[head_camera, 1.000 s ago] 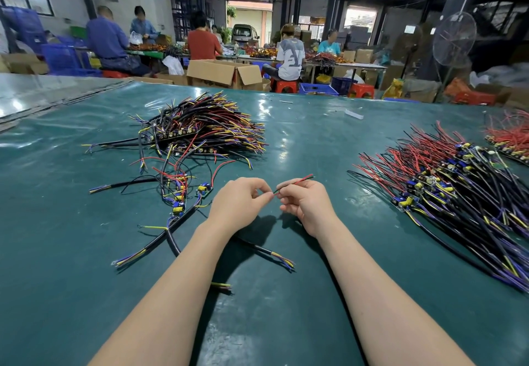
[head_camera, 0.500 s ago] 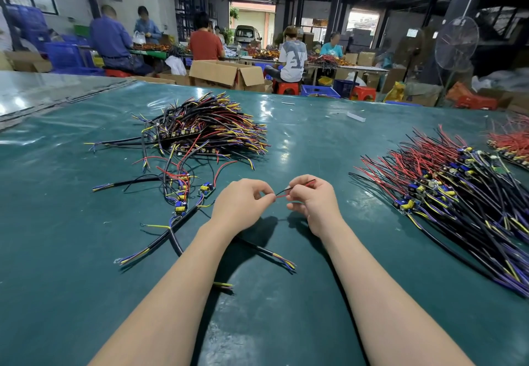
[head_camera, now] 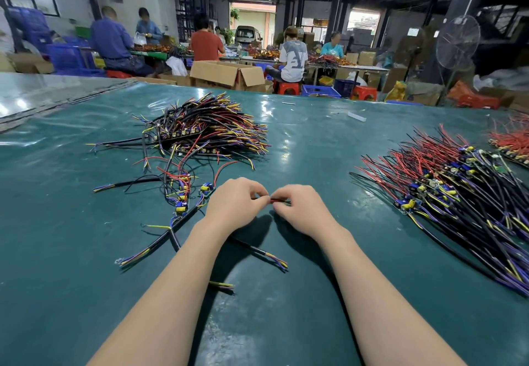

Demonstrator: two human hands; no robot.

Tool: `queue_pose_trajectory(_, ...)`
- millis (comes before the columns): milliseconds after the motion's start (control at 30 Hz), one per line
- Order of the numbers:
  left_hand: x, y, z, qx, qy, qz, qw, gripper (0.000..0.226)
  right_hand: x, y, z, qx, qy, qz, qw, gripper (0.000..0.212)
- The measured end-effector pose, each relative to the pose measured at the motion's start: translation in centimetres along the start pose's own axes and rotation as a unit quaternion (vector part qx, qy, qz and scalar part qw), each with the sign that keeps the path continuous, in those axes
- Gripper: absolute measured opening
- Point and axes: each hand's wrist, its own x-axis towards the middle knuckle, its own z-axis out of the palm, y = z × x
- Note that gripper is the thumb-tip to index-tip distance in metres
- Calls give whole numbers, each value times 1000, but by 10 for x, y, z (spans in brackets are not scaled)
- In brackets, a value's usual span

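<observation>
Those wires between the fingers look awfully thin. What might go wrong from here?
1. The red and black wire ends are pinched only at the fingertips of the left hand and the right hand, so they may slip free or kink.
2. A loose cable on the green table runs under the left forearm. Moving that arm might drag it into the small tangle of boards and wires nearby.

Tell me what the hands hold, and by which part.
A thin red-and-black wire, pinched between fingertips of the left hand and the right hand, close together on a short stretch; its tip pokes past the right fingers.
</observation>
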Motion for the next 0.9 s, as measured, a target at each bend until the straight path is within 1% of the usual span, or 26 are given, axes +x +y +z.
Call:
queue_pose_trajectory(33,0,-1,-1,12,-1,2,1000,13,-1,1,1,-1,-14,5,1000,18)
queue_pose_trajectory(133,0,-2,-7,32,-14,10,999,12,-3,2,-1,67,-21,24,997,14)
queue_pose_trajectory(167,1,-3,-8,35,-25,10,999,12,-2,2,-1,71,-33,25,997,14)
queue_pose_trajectory(233,1,-6,-11,43,-50,12,998,12,-1,0,2,42,-56,15,997,16)
queue_pose_trajectory(267,1,-7,-11,48,-58,12,997,12,-1,-1,4,23,-55,11,998,16)
queue_pose_trajectory(367,0,-9,-11,45,-60,8,997,11,-1,-2,7,16,-25,14,999,14)
queue_pose_trajectory(400,0,-10,-11,33,-59,5,998,10,-1,-2,6,31,-23,22,999,12)
queue_pose_trajectory(467,1,-12,-11,2,-63,1,998,9,-1,-1,3,109,-34,60,992,11)
queue_pose_trajectory(533,0,-14,-12,-30,-76,1,997,8,-3,0,-3,182,-57,91,977,27)
queue_pose_trajectory(600,1,-15,-14,-55,-99,6,994,8,-5,3,-8,220,-68,104,968,34)
queue_pose_trajectory(700,0,-14,-16,-71,-128,12,989,15,-8,8,-12,248,-66,99,961,34)
queue_pose_trajectory(767,0,-14,-17,-74,-132,6,989,21,-8,12,-12,274,-61,93,955,33)
queue_pose_trajectory(900,0,-15,-17,-90,-125,-3,988,16,-9,20,-16,356,-104,67,926,21)
